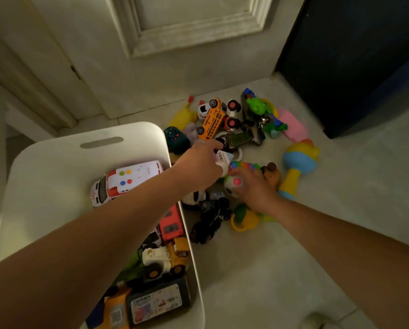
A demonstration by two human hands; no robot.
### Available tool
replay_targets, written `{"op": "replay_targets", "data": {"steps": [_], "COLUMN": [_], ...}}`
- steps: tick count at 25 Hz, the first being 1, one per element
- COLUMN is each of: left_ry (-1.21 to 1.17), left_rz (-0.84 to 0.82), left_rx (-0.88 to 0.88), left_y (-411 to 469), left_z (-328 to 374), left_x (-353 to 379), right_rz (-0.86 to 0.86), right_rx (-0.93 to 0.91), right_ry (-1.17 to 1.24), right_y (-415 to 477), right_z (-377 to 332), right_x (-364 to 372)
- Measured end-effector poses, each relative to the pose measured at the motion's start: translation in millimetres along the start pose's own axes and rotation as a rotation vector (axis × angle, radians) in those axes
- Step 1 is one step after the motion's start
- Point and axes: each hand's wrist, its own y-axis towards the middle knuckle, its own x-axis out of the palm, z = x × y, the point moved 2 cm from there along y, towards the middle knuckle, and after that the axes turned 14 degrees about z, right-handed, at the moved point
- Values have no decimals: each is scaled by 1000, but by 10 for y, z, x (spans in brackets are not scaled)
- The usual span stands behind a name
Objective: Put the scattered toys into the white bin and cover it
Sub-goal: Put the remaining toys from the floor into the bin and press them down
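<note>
The white bin (56, 162) stands on the floor at the left and holds a white ambulance (125, 181), a red bus (171, 224), a yellow truck (167, 260) and other toys. To its right lies a pile of scattered toys, among them an orange school bus (211, 119), a green figure (258, 106) and a blue and yellow rattle (296, 165). My left hand (201, 165) reaches across the bin's rim and grips a small white packet (222, 159). My right hand (253, 186) is closed over a white ball with a pink spot (234, 184). No lid is in view.
A pink toy (292, 124), a yellow rubber chicken (183, 115), a black toy motorbike (210, 222) and a yellow ring (243, 222) lie on the pale floor. A white door (186, 32) rises behind the pile. A dark cabinet (353, 67) stands at the right.
</note>
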Motion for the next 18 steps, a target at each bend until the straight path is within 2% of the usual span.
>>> {"op": "replay_targets", "data": {"steps": [2,4,7,9,10,11,13,14,15,16,18], "left_ry": [-6,-16,-216,-290,-328,-376,-451,-458,-464,-484,-529], "left_rz": [-5,-43,-56,46,91,109,95,89,92,100,140], "left_rx": [23,53,91,105,84,48,-14,-32,-42,-41,-41], "left_y": [21,-8,-106,-178,-211,-244,-310,-354,-411,-474,-608], "left_z": [-4,0,73,101,93,72,2,-43,-88,-133,-243], "left_x": [-25,-37,-73,-211,-315,-427,-618,-694,-757,-804,-897], "right_rz": [-38,-167,-307,-281,-250,-193,-227,-246,-269,-282,-208], "right_rx": [130,252,267,355,359,219,-329,-542,-648,-658,-634], "right_ry": [333,672,877,969,876,600,-221,-486,-616,-653,-571], "right_y": [-9,-78,-156,-92,-51,-30,-109,-187,-270,-341,-387], "right_z": [-213,-433,-638,-667,-648,-593,-435,-326,-264,-254,-319], "right_x": [-289,-539,-712,-657,-582,-481,-196,-1,139,224,335]}}
